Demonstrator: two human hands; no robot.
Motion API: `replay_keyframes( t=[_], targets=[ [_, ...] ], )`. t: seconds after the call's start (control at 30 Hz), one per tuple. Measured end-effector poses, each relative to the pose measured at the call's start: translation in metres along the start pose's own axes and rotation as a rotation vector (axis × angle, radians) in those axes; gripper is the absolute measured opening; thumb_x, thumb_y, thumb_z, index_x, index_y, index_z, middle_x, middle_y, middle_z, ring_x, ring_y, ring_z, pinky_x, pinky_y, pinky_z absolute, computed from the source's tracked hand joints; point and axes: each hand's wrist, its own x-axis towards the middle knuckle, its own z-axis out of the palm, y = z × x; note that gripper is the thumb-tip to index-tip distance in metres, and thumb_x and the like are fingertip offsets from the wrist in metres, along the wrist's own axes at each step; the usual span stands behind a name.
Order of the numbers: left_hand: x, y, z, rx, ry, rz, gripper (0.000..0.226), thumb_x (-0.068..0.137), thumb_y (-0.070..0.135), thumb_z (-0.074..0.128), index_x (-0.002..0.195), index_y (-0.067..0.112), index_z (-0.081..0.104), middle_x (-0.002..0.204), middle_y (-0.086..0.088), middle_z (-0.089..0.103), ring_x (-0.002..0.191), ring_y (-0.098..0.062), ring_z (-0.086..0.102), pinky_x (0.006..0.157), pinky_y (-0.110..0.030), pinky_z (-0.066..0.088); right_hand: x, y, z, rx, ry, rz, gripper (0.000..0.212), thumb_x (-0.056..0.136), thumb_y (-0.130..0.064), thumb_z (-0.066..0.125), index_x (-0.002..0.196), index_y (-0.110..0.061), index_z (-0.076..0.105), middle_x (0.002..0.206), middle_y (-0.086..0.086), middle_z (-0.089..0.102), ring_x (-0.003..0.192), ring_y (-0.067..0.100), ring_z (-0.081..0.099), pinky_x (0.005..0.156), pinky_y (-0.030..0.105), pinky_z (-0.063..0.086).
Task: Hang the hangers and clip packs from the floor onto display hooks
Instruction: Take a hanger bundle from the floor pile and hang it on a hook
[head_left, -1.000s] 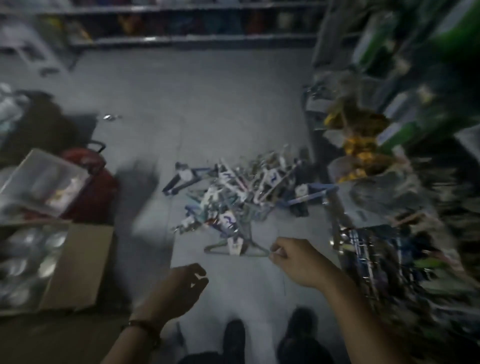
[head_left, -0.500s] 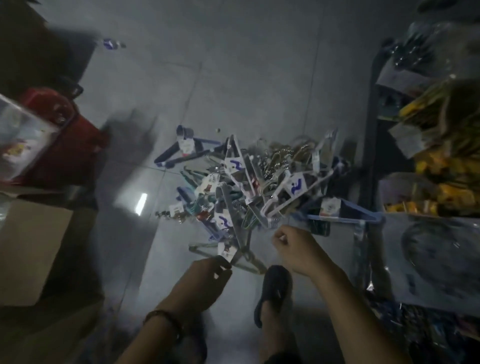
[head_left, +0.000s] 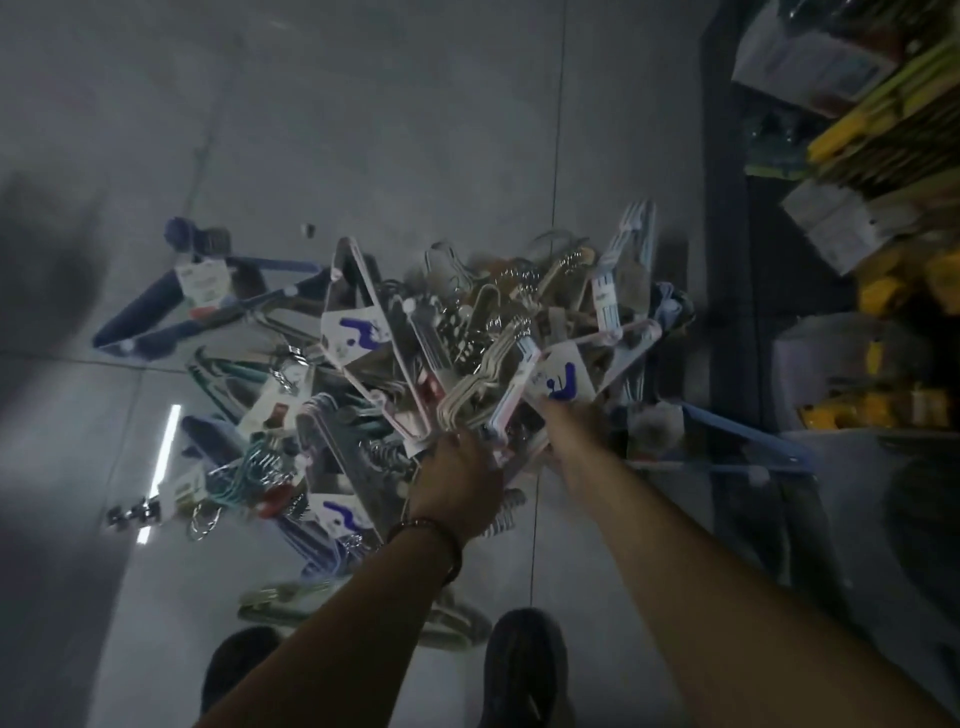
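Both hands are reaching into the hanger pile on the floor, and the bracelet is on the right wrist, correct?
Not quite: the bracelet is on the left wrist, behind the left hand. The head view shows it. Both hands, the right hand too, do reach into the hanger pile on the floor.

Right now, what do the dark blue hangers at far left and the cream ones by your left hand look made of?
Dark blue hangers: matte, no glints, probably plastic, perhaps flocked. Cream hangers: smooth, thin, likely plastic or coated wire. Dim view.

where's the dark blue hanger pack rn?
Head view: dark blue hanger pack lies on the floor at the pile's far-left edge, beyond the left hand.
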Motion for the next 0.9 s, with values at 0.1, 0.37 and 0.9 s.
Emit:
replay_keyframes(
  t=[0.1,0.37,0.9],
  targets=[
    [0.011,-0.008,0.010,0.021,0.030,-0.020,0.045,0.107,0.043,0.052,0.146,0.020,0.053,0.145,-0.012,0.053,0.129,-0.035,0.056,0.103,-0.050,0.054,0.023,0.002,0.009,0.214,0.012,0.139,0.038,0.096,-0.038,0.068,0.130,-0.022,0.063,0.110,0.008,0.072,0.090,0.031,0.073,0.079,0.048,0.066],
    [-0.017,0.002,-0.010,-0.201,0.211,0.262,0.026,0.107,0.030,0.059,0.116,0.006,0.054,0.114,-0.010,0.056,0.085,-0.022,0.054,0.069,-0.038,0.050,0.019,-0.006,-0.011,0.348,-0.005,0.171,0.050,0.096,-0.067,0.055,0.111,-0.019,0.063,0.105,0.014,0.075,0.090,0.034,0.074,0.089,0.051,0.062],
    [-0.141,-0.101,-0.067,-0.546,0.382,-0.055,0.049,0.096,0.061,0.052,0.131,0.029,0.063,0.115,0.004,0.077,0.092,-0.020,0.076,0.077,-0.048,0.065,-0.162,0.058,0.044,0.166,-0.501,-0.346,0.035,0.104,-0.036,0.061,0.138,-0.029,0.060,0.121,-0.008,0.076,0.107,0.013,0.074,0.087,0.036,0.063]
  ],
)
